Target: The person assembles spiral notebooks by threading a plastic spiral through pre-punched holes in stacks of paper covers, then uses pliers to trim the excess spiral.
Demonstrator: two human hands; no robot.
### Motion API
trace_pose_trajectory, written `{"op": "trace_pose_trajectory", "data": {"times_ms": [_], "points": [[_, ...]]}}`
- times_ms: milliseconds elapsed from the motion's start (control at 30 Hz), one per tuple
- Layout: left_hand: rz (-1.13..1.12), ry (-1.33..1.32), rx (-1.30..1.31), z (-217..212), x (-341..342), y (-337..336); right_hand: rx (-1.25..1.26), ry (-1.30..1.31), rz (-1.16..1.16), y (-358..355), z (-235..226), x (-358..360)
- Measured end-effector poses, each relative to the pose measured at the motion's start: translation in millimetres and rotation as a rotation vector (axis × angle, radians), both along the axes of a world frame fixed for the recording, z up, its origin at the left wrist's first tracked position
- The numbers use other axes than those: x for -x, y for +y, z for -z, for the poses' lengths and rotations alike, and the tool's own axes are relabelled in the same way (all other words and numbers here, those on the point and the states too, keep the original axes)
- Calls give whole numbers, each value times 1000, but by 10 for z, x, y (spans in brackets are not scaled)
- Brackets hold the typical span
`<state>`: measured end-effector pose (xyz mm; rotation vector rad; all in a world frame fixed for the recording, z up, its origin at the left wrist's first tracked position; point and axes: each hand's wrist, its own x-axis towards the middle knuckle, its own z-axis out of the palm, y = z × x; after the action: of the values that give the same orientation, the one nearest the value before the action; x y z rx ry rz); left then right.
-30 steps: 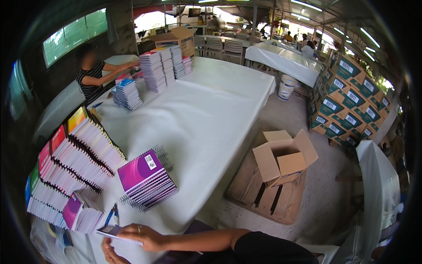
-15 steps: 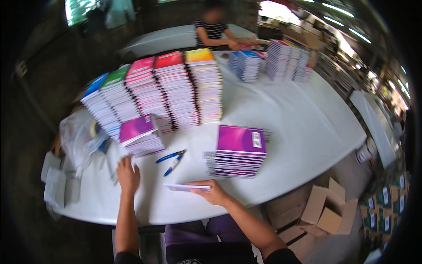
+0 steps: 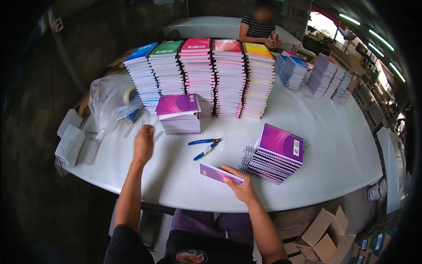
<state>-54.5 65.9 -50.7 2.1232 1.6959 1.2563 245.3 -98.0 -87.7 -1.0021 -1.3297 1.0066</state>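
My right hand (image 3: 239, 187) gripped a thin purple notebook (image 3: 221, 173) by its near edge, holding it tilted just above the white table (image 3: 334, 145), close in front of me. My left hand (image 3: 143, 145) was out over the table near the loose wire spirals (image 3: 130, 129), fingers curled loosely, holding nothing I could make out (the palm faced away). Blue pliers (image 3: 204, 146) lay between my hands, and the fanned pile of purple notebooks (image 3: 276, 153) sat just right of the one I held. By my reckoning I was fetching a spiral for binding; the next move needed a clean pinch on one coil.
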Motion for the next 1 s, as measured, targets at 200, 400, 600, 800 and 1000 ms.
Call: {"op": "trace_pose_trajectory", "data": {"times_ms": [200,400,600,800,1000], "points": [[640,-136,544,-109,-580,-673,16,-38,19,49,104,-25],[696,-236,619,-5,-609,-693,0,-51,49,41,74,-7],[707,-159,716,-16,-675,-676,0,-47,56,38,76,-10],[618,-381,924,-205,-792,-601,-59,-132,10,9,59,-13],[761,-222,983,-320,-664,-501,-30,-14,35,20,95,25]]}}
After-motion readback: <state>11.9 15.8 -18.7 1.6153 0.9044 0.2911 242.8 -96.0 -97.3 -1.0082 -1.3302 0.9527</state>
